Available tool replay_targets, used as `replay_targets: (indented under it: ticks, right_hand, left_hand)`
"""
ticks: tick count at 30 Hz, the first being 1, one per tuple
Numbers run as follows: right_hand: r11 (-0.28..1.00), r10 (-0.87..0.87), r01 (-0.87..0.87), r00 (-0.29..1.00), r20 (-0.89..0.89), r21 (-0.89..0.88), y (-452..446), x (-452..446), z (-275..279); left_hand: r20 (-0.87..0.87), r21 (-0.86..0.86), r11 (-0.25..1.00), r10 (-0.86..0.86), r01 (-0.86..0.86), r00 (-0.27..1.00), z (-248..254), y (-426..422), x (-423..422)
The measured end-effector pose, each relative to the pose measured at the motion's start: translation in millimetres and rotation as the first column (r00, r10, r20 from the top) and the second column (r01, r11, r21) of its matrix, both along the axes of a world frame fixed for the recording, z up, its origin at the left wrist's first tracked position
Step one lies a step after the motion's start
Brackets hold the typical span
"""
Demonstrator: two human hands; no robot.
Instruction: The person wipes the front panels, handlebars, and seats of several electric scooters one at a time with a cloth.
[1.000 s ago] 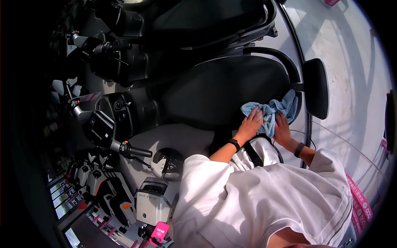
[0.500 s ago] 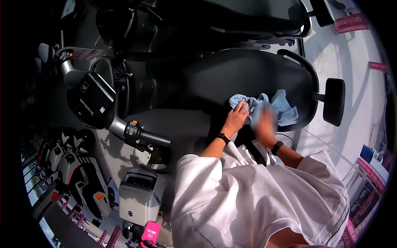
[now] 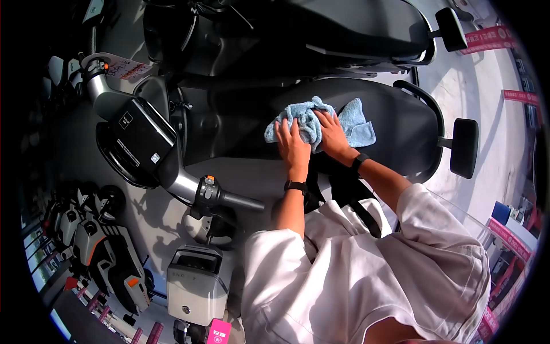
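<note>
A crumpled light-blue cloth [image 3: 356, 123] lies on the black scooter seat [image 3: 395, 126], in folds across its front half. My left hand [image 3: 293, 150] rests on the left part of the cloth, its fingers curled into the fabric. Just to the right, my right hand [image 3: 335, 136] grips the bunched middle of the cloth, fingertips partly sunk in the folds. A loose flap of cloth sticks out to the right of my right hand. Both wrists wear black bands.
The scooter's handlebar grip [image 3: 243, 200] and black front panel [image 3: 137, 135] are at left. A backrest pad [image 3: 464, 148] stands behind the seat. Another scooter's seat [image 3: 366, 28] runs alongside above. Below left is a white scooter [image 3: 196, 286] with a pink tag [image 3: 218, 331].
Both hands and the cloth have moved left along the seat, toward the handlebar. My right hand, blurred half a second ago, is now sharp. The view has also shifted.
</note>
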State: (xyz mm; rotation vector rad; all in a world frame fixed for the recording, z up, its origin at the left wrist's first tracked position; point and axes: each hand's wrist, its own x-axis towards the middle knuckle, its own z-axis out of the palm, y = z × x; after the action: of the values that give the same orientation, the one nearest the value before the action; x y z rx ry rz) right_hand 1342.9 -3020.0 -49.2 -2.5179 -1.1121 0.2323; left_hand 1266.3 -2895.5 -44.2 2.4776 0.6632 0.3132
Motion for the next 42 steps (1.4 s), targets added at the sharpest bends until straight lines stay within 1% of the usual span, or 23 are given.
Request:
replay_targets:
  ticks: [3, 5, 6, 7, 9, 10, 13, 15, 17, 18, 19, 21, 22, 23, 26, 28, 29, 31, 33, 35, 37, 39, 42]
  right_hand:
    - [0.999, -0.017, 0.019, 0.998, 0.067, -0.040, -11, 8, 18]
    - [0.979, -0.140, 0.142, 0.990, 0.025, -0.144, -30, 6, 20]
    - [0.970, -0.173, 0.172, 0.985, 0.012, -0.174, -37, 3, 18]
    - [0.968, -0.183, 0.183, 0.983, 0.013, -0.173, -45, 5, 8]
    - [0.981, -0.186, 0.186, 0.982, 0.008, -0.060, -56, 11, -1]
    - [0.980, -0.187, 0.188, 0.982, 0.014, -0.062, -62, 17, -1]
    - [0.985, -0.165, 0.168, 0.984, 0.059, -0.039, -84, 55, -1]
    - [0.981, -0.183, 0.189, 0.975, 0.122, -0.037, -108, 87, -1]
    - [0.973, -0.225, 0.229, 0.969, 0.101, -0.039, -143, 113, 4]
    - [0.969, -0.239, 0.246, 0.959, 0.154, -0.026, -162, 123, 9]
    - [0.954, -0.296, 0.300, 0.948, 0.118, -0.012, -183, 130, 14]
    - [0.924, -0.381, 0.377, 0.915, 0.134, 0.057, -225, 139, 22]
    - [0.909, -0.415, 0.413, 0.898, 0.146, 0.050, -248, 140, 21]
    - [0.908, -0.418, 0.406, 0.894, 0.161, 0.104, -271, 141, 21]
    - [0.856, -0.516, 0.500, 0.845, 0.140, 0.130, -320, 127, 32]
    - [0.780, -0.626, 0.611, 0.767, 0.141, 0.137, -345, 113, 33]
    - [0.771, -0.637, 0.621, 0.759, 0.137, 0.144, -354, 105, 32]
    - [0.655, -0.744, 0.739, 0.667, -0.031, 0.158, -368, 90, 27]
    - [0.642, -0.748, 0.756, 0.654, -0.110, 0.129, -383, 73, 26]
    - [0.623, -0.723, 0.743, 0.667, -0.180, 0.245, -386, 66, 28]
    - [0.622, -0.729, 0.750, 0.660, -0.184, 0.225, -387, 63, 27]
    - [0.635, -0.701, 0.741, 0.671, -0.242, 0.217, -388, 65, 24]
    - [0.633, -0.714, 0.741, 0.671, -0.201, 0.225, -385, 64, 19]
  left_hand:
    - [0.011, 0.038, 0.998, 0.039, -0.040, 0.999, -1, -6, 18]
    - [-0.036, 0.029, 1.000, 0.001, 0.000, 0.999, 6, -14, 31]
    - [-0.076, 0.038, 0.997, -0.058, 0.061, 0.995, 2, -19, 36]
    - [-0.075, 0.038, 0.997, -0.069, 0.072, 0.995, 3, -25, 41]
    - [-0.130, 0.024, 0.994, -0.102, 0.106, 0.986, 3, -39, 51]
    - [-0.128, -0.006, 0.996, -0.087, 0.087, 0.988, 3, -45, 56]
    - [-0.131, 0.038, 0.992, -0.118, 0.124, 0.984, -2, -64, 77]
    - [-0.142, -0.034, 0.988, -0.154, 0.150, 0.978, -2, -87, 101]
    - [-0.204, -0.079, 0.979, -0.201, 0.188, 0.958, 0, -121, 130]
    - [-0.179, -0.086, 0.976, -0.214, 0.202, 0.960, -6, -141, 144]
    - [-0.171, -0.105, 0.970, -0.233, 0.218, 0.957, -6, -163, 156]
    - [-0.088, -0.134, 0.957, -0.270, 0.257, 0.959, -3, -207, 175]
    - [-0.051, -0.123, 0.950, -0.293, 0.286, 0.955, 1, -228, 182]
    - [-0.023, -0.120, 0.938, -0.331, 0.326, 0.943, 5, -249, 187]
    - [-0.039, -0.108, 0.882, -0.464, 0.458, 0.885, 16, -298, 193]
    - [0.000, -0.127, 0.836, -0.538, 0.533, 0.843, 18, -324, 188]
    - [0.029, -0.136, 0.817, -0.562, 0.561, 0.826, 20, -333, 184]
    - [-0.003, -0.141, 0.783, -0.612, 0.606, 0.791, 26, -345, 172]
    - [-0.051, -0.170, 0.743, -0.663, 0.647, 0.747, 28, -354, 156]
    - [0.008, -0.142, 0.733, -0.671, 0.665, 0.741, 26, -353, 142]
    - [-0.021, -0.142, 0.729, -0.679, 0.670, 0.734, 26, -352, 132]
    - [-0.026, -0.091, 0.740, -0.670, 0.666, 0.742, 22, -351, 132]
    - [-0.003, -0.078, 0.732, -0.679, 0.677, 0.734, 16, -350, 133]
